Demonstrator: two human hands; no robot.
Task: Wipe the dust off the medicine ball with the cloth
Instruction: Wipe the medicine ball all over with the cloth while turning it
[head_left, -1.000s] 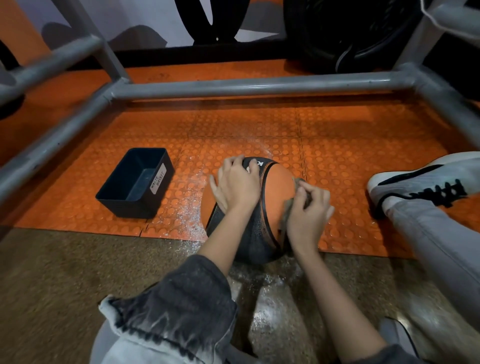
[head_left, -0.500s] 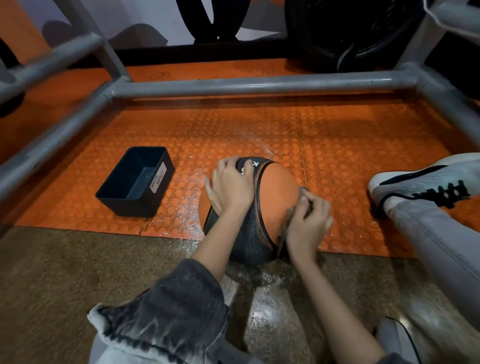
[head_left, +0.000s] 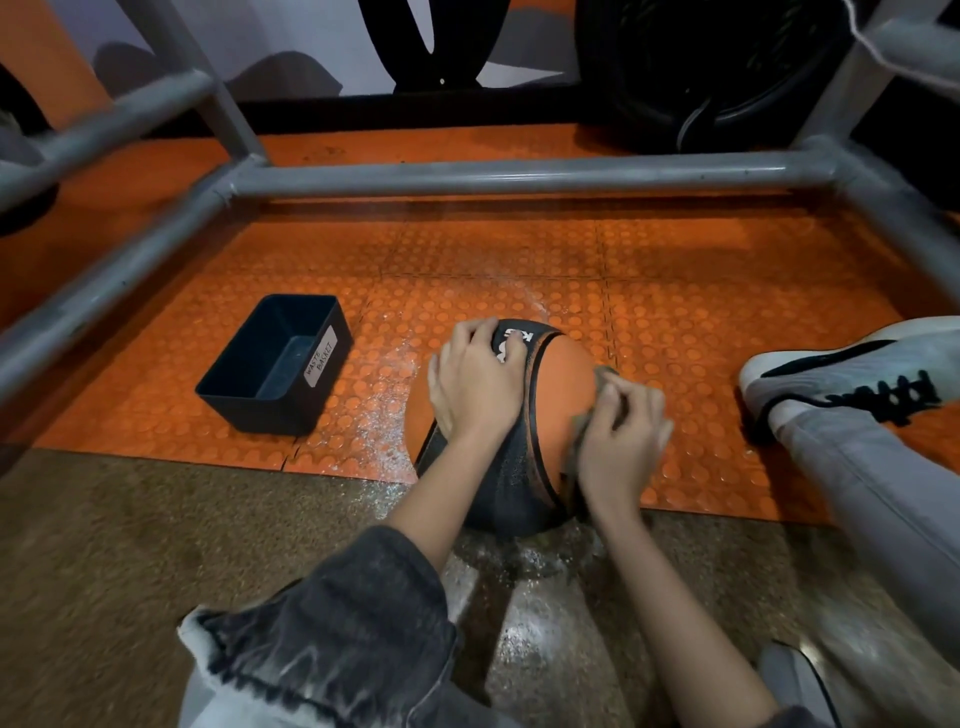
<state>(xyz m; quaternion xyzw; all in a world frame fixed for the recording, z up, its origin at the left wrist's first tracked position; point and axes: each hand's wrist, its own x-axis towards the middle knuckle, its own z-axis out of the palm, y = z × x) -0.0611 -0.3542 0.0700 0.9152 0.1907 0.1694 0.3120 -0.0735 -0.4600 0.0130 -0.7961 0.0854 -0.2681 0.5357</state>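
An orange and black medicine ball (head_left: 563, 384) sits on the front edge of the orange studded mat (head_left: 675, 291). My left hand (head_left: 475, 384) lies on top of the ball, fingers curved over its black panel with white lettering. My right hand (head_left: 621, 441) grips a grey-brown cloth (head_left: 597, 375) and presses it against the ball's right side. Most of the cloth is hidden under that hand. White dust lies on the mat left of the ball and on the floor in front of it.
A black bin (head_left: 275, 364) labelled waste basket stands on the mat to the left. A grey metal pipe frame (head_left: 519, 174) surrounds the mat. A leg with a white and black shoe (head_left: 847, 374) lies at the right. Dark equipment (head_left: 701, 73) stands behind the frame.
My right hand with the cloth has rubbed slightly down and outward along the ball's right side. The left hand has shifted a little on top of the ball. The ball stays in place.
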